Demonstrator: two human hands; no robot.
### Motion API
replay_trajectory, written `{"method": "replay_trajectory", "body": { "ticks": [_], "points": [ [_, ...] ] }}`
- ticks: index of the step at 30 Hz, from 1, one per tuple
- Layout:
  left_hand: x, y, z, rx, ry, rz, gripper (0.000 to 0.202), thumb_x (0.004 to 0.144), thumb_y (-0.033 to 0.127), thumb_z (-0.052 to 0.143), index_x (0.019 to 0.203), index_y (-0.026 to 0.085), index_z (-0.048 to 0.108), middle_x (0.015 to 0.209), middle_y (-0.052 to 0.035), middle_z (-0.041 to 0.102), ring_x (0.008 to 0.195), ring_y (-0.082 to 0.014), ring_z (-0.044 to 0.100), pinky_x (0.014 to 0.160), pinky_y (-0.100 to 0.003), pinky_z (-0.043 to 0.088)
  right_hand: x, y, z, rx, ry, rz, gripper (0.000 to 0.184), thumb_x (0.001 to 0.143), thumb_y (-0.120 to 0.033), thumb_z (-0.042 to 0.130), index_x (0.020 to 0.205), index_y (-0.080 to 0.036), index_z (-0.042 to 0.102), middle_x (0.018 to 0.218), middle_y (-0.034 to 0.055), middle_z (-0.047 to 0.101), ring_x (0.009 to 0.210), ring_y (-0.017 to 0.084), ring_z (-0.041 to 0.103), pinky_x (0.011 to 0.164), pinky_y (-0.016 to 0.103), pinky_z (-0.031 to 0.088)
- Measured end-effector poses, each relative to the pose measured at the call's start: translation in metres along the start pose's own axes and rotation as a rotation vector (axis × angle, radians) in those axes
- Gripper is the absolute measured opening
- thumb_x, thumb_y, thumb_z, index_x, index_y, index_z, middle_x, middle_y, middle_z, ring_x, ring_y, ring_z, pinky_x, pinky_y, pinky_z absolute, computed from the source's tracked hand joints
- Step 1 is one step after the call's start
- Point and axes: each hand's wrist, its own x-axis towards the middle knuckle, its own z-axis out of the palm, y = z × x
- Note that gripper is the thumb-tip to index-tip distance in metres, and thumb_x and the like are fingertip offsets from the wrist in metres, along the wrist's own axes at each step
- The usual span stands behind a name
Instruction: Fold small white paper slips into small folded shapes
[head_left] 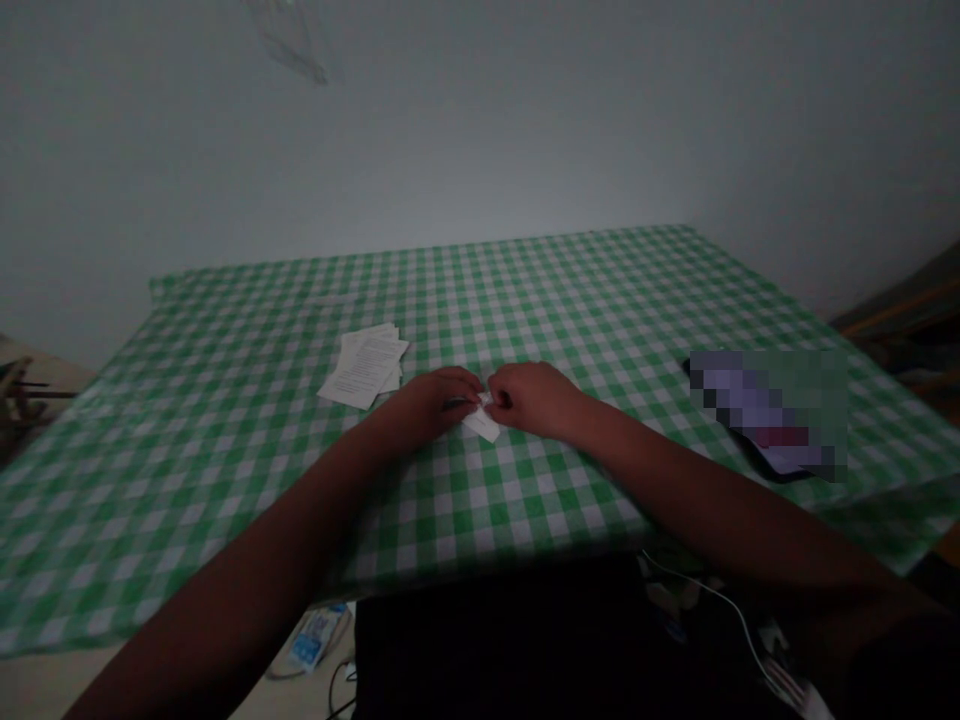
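Observation:
Both my hands meet at the middle of a table covered with a green and white checked cloth (225, 450). My left hand (435, 398) and my right hand (532, 397) have their fingers pinched together on a small white piece of paper (484, 424) that lies on the cloth between them. Part of the paper is hidden under my fingers. A small stack of white printed paper slips (365, 365) lies on the cloth just left of and beyond my left hand.
A dark phone-like flat object (772, 455), partly blurred out, lies on the cloth at the right. A plain wall stands behind the table. Below the table's near edge are a white cable (731, 605) and a small blue and white packet (315, 637).

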Motion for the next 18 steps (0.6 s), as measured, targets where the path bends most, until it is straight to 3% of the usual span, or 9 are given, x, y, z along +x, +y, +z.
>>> {"method": "replay_trajectory", "body": {
  "ticks": [18],
  "points": [
    [0.003,-0.01,-0.001,-0.05,-0.024,0.015,0.019,0.093,0.017,0.054,0.102,0.019,0.07,0.114,-0.0063,0.069,0.107,-0.0169,0.065,0.099,-0.037,0.05,0.005,-0.005,0.012,-0.013,0.044,0.111,0.03,0.087,-0.05,0.061,0.078,-0.021,0.066,0.077,0.0019,0.067,0.068,0.015,0.054,0.056,0.03,0.024]
  ]
}}
